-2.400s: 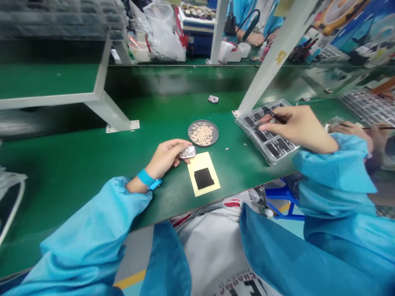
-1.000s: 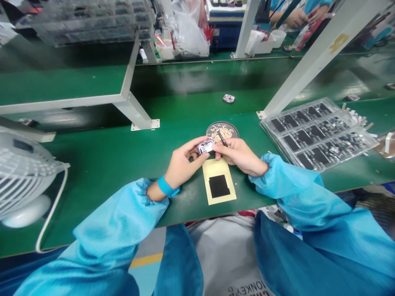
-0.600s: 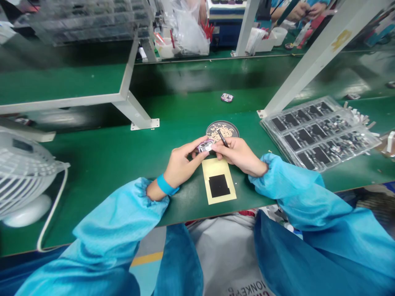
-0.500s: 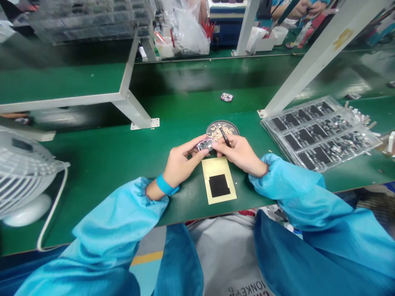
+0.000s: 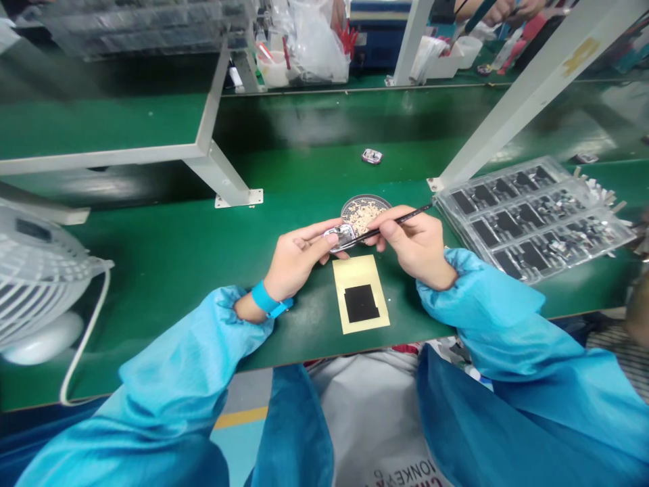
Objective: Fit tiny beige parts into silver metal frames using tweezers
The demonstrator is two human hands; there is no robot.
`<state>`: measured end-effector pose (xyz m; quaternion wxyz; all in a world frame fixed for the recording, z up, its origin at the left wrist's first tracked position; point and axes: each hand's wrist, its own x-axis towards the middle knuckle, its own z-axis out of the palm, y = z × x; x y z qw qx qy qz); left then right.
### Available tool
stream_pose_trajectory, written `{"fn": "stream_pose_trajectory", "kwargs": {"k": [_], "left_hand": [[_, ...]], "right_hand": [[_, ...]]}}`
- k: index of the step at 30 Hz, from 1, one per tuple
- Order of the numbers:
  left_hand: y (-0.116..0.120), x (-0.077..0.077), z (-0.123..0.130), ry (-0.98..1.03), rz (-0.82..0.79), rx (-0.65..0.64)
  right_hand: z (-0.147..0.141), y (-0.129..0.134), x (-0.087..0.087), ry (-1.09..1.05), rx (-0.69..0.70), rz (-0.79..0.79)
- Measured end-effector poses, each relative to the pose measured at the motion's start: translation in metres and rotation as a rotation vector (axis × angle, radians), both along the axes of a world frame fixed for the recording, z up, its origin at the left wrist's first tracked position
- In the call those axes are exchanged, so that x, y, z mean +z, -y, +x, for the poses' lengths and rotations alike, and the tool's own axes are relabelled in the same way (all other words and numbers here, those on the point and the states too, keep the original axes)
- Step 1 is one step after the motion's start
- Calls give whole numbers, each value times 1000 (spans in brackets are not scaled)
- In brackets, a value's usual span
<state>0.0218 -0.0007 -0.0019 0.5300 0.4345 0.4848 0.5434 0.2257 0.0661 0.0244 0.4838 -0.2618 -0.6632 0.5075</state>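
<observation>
My left hand [image 5: 297,262] is closed around a small rounded electronic device housing [image 5: 343,237] with a light rim and inner parts showing, tilted towards me. In my right hand [image 5: 413,243] is a pair of black tweezers [image 5: 400,220], pinched between thumb and fingers. Its tip reaches the right side of the housing; whether it grips a part is too small to tell. Just behind the hands stands a round dish [image 5: 372,200] of tiny beige pieces, partly hidden by my right hand. Nearer me lies a yellow sheet [image 5: 347,271] with a black square [image 5: 361,303] on it.
Clear trays [image 5: 507,216] of dark screen-like parts lie to the right. Another small housing [image 5: 372,156] rests farther back. A white fan [image 5: 40,277] stands at left, near a shelf leg [image 5: 228,179]. A slanted post [image 5: 512,101] rises at right. A co-worker's hands [image 5: 499,10] show beyond.
My right hand has drawn back rightward from the housing and turned the tweezers from upright to level, tip now at the housing. My left hand still holds the housing, with more of its inside showing.
</observation>
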Motion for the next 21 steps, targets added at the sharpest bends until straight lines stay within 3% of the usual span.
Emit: {"fn": "stream_pose_trajectory", "kwargs": {"k": [15, 21], "left_hand": [[2, 5, 3, -53, 6, -1], [2, 6, 4, -64, -6, 30]], "right_hand": [[-2, -1, -5, 40, 25, 18], [2, 4, -8, 135, -29, 132]]}}
